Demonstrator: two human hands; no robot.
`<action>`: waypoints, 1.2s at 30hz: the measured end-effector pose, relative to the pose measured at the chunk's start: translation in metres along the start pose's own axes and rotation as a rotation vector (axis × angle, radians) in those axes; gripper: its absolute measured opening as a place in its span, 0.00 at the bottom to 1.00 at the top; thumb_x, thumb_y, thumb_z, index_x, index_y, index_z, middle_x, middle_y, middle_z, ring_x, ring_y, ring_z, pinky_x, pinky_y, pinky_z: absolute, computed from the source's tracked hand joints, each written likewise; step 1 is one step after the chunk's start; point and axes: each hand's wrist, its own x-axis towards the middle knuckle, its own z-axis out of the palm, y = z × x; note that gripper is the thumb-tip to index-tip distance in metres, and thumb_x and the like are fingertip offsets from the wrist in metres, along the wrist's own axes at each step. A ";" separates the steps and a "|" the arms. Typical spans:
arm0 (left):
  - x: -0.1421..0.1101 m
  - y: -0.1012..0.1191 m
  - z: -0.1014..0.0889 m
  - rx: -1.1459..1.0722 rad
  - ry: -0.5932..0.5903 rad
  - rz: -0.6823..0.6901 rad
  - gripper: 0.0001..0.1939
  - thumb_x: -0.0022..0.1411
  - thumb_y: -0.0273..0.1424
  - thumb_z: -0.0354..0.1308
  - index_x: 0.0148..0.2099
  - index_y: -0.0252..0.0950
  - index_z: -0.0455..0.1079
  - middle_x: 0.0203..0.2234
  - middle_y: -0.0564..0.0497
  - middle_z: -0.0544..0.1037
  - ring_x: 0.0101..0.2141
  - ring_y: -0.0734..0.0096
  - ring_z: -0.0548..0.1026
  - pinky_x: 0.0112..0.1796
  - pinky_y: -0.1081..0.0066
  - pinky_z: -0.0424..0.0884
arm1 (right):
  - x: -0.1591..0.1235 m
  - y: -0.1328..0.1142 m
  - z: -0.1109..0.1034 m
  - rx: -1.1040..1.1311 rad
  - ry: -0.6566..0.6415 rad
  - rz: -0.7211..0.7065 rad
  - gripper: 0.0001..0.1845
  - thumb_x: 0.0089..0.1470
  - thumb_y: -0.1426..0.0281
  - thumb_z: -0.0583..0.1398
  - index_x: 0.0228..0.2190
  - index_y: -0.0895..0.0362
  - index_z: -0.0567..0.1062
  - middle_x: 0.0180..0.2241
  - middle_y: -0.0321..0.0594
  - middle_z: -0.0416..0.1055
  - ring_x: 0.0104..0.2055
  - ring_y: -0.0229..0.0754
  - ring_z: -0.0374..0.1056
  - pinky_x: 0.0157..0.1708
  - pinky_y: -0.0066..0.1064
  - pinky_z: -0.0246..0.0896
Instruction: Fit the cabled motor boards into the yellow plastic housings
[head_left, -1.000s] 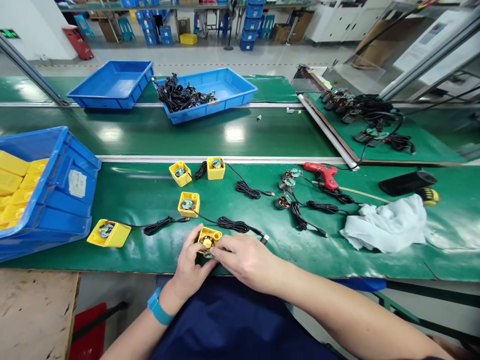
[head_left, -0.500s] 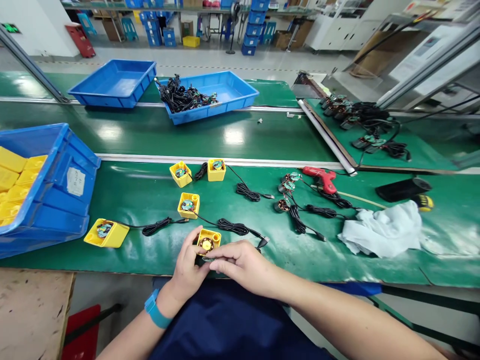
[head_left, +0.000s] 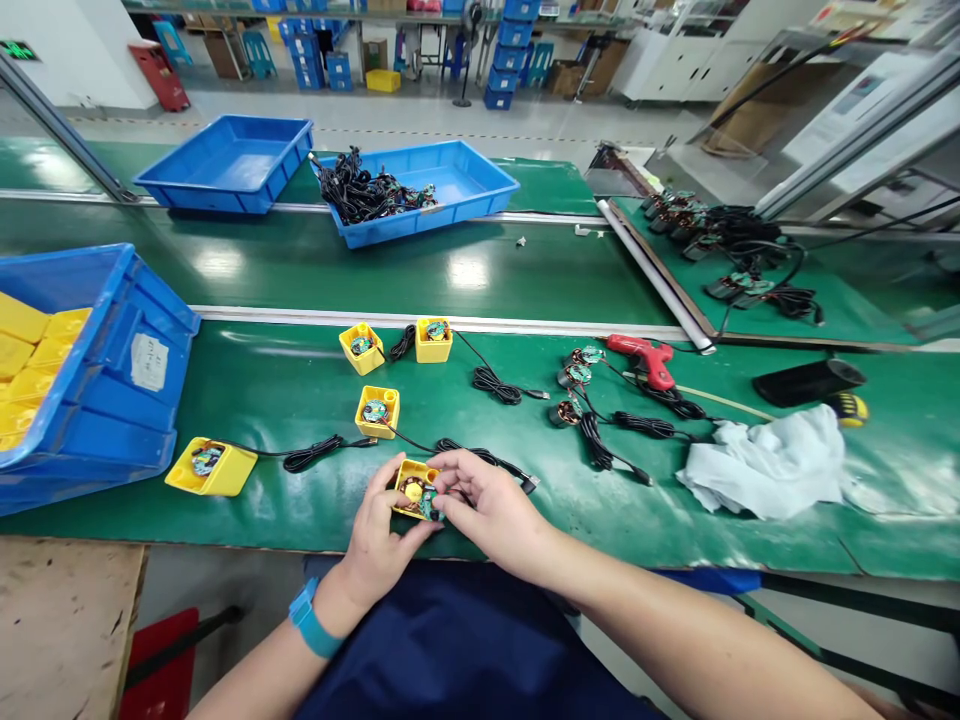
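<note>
Close to the bench's front edge, my left hand [head_left: 381, 525] grips a yellow plastic housing [head_left: 403, 470] by its left side and front. A copper-wound motor coil [head_left: 412, 490] with a yellow centre shows inside it. My right hand [head_left: 491, 515] pinches a small green circuit board [head_left: 430, 502] at the housing's right side, tilted beside the coil. Just behind stands another yellow housing [head_left: 384, 428] with a board in it, its black cable [head_left: 465, 452] running right behind my right hand. To the left, a further housing [head_left: 225, 470] lies tipped, its cable bundle [head_left: 313, 454] stretched rightward.
A blue bin [head_left: 161, 300] of yellow housings stands at left. Two more filled housings sit behind. Right of my hands are wired motors [head_left: 566, 411], a red glue gun [head_left: 646, 360], a white cloth [head_left: 765, 460] and a black cylinder [head_left: 806, 380]. Blue trays [head_left: 450, 215] stand at the back.
The circuit board has turned from nearly edge-on at the housing's front to face up at its right side. My right hand has shifted slightly up and right with it.
</note>
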 end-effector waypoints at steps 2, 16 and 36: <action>0.001 0.001 0.000 0.003 0.009 0.002 0.16 0.65 0.33 0.69 0.46 0.37 0.64 0.62 0.33 0.71 0.61 0.52 0.75 0.54 0.53 0.80 | 0.003 -0.001 0.001 -0.058 0.020 -0.022 0.12 0.55 0.73 0.60 0.43 0.56 0.76 0.34 0.36 0.75 0.34 0.37 0.72 0.37 0.30 0.69; 0.002 0.000 -0.001 0.011 0.006 0.001 0.14 0.65 0.34 0.68 0.44 0.38 0.65 0.62 0.35 0.71 0.61 0.52 0.75 0.54 0.52 0.80 | 0.001 -0.013 -0.014 -0.385 -0.128 -0.307 0.16 0.60 0.80 0.62 0.48 0.58 0.80 0.41 0.44 0.78 0.34 0.39 0.73 0.38 0.31 0.72; -0.001 -0.001 0.002 -0.057 0.017 -0.015 0.22 0.64 0.30 0.69 0.52 0.38 0.62 0.62 0.32 0.72 0.61 0.51 0.75 0.55 0.52 0.80 | -0.004 0.016 -0.010 -0.557 -0.101 -0.535 0.21 0.68 0.74 0.57 0.61 0.54 0.69 0.53 0.50 0.73 0.51 0.47 0.76 0.52 0.41 0.77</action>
